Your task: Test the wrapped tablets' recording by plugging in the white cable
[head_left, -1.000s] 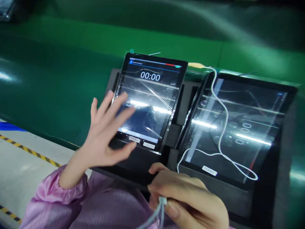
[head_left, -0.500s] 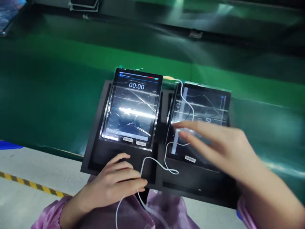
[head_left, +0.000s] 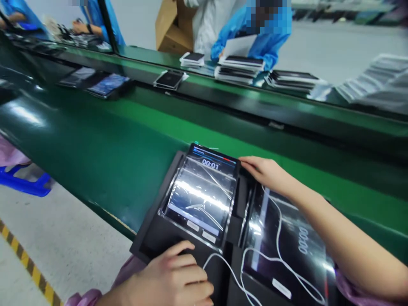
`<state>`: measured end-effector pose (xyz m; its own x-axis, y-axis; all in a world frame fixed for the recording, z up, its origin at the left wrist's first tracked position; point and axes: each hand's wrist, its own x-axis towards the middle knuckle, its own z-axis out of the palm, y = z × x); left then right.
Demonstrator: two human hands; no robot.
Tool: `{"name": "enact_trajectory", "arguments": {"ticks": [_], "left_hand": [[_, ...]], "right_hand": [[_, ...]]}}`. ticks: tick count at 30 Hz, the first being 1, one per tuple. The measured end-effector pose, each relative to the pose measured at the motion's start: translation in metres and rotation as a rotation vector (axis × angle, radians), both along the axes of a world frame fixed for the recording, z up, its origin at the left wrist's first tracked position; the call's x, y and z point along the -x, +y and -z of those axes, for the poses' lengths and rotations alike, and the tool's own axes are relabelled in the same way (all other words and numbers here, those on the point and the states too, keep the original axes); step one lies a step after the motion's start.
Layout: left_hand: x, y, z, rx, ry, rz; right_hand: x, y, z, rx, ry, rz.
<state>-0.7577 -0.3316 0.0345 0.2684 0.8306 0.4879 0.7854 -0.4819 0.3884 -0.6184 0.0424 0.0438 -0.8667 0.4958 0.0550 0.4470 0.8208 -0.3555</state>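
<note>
A tablet [head_left: 204,193] under loose clear film lies in the left part of a black tray [head_left: 149,227], its screen reading 00:01. My right hand [head_left: 263,168] pinches at its upper right corner, over the spot of the cable's plug, which the fingers cover. From under that hand a white cable [head_left: 279,221] runs down across a second tablet [head_left: 287,242], whose screen shows 00:00 sideways. Near the tray's front edge my left hand [head_left: 174,276] is closed, fingers curled, with the cable passing into them. White labels mark the lower ends of both tablets.
The green bench [head_left: 105,148] stretches left and right. Beyond it, stacks of dark panels [head_left: 239,68] stand before a person in blue [head_left: 274,46]. More tablets [head_left: 108,85] lie at far left. A blue stool [head_left: 25,180] is by the bench's near side.
My right hand has gone from above the second tablet to the first tablet's upper right corner. The first screen changed from 00:00 to 00:01. The view has tilted up, showing the far benches.
</note>
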Motion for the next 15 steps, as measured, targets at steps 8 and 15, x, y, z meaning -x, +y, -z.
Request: {"name": "enact_trajectory", "arguments": {"ticks": [8,15], "left_hand": [[0.002,-0.002,0.014,0.038,0.047,0.034],[-0.002,0.002,0.042,0.03,0.083,0.027]], "right_hand": [[-0.002,0.015,0.003,0.111,-0.037,-0.033],[-0.001,0.021,0.007,0.113,-0.058,-0.051]]}}
